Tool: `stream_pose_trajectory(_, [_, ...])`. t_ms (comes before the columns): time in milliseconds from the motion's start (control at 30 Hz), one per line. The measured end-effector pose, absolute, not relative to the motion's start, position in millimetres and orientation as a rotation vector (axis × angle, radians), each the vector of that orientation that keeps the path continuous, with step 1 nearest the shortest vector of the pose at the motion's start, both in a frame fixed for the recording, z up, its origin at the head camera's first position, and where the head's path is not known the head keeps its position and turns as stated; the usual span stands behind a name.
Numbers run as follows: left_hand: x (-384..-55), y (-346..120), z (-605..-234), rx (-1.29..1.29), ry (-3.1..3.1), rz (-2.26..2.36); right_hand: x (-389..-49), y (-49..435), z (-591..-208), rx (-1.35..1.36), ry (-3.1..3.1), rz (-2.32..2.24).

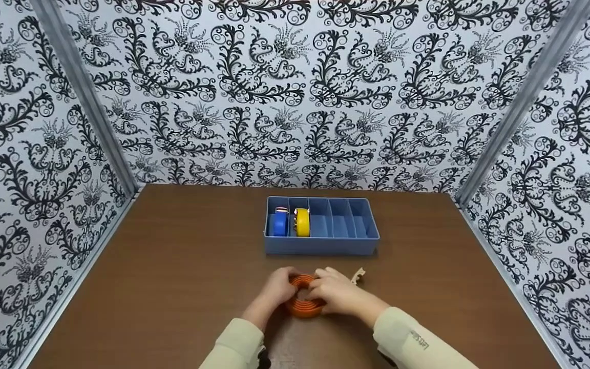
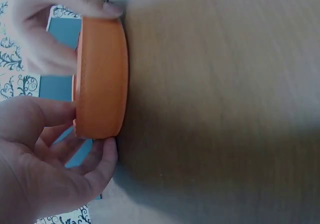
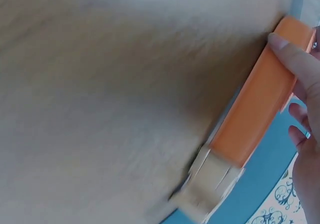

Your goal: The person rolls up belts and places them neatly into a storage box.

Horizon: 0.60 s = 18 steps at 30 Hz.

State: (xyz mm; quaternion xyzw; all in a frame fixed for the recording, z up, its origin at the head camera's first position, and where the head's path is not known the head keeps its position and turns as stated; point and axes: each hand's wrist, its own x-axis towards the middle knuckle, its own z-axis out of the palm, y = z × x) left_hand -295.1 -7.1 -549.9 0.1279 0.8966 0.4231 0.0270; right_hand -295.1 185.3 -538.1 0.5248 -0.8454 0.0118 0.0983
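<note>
An orange belt (image 1: 305, 308) lies coiled on edge on the table, its rings showing from above. My left hand (image 1: 278, 287) grips the coil's left side, with thumb and fingertips on its rim in the left wrist view. On the opposite side my right hand (image 1: 337, 293) holds the coil, some fingers reaching into its middle. In the right wrist view the thumb presses the outer orange strap (image 3: 255, 104). A pale metal-looking buckle (image 3: 210, 176) sits at the strap's end, sticking out past the right hand. The innermost turns are partly hidden by fingers.
Behind the hands stands a blue divided box (image 1: 320, 246). A rolled blue belt (image 1: 280, 224) is in its leftmost compartment, and a rolled yellow belt (image 1: 302, 223) in the one beside it. Patterned walls (image 1: 285, 92) enclose the brown table (image 1: 182, 256) at the back and sides.
</note>
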Motion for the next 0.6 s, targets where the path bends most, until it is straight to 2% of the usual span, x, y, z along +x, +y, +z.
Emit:
stream_pose_trajectory(333, [-296, -11, -554, 0.418, 2.715, 1.380, -299, 185, -540, 1.553, -2.481, 0.057])
stream_pose_trajectory(600, [-289, -2, -556, 0.116, 2.711, 1.505, -299, 177, -542, 1.474, -2.493, 0.012])
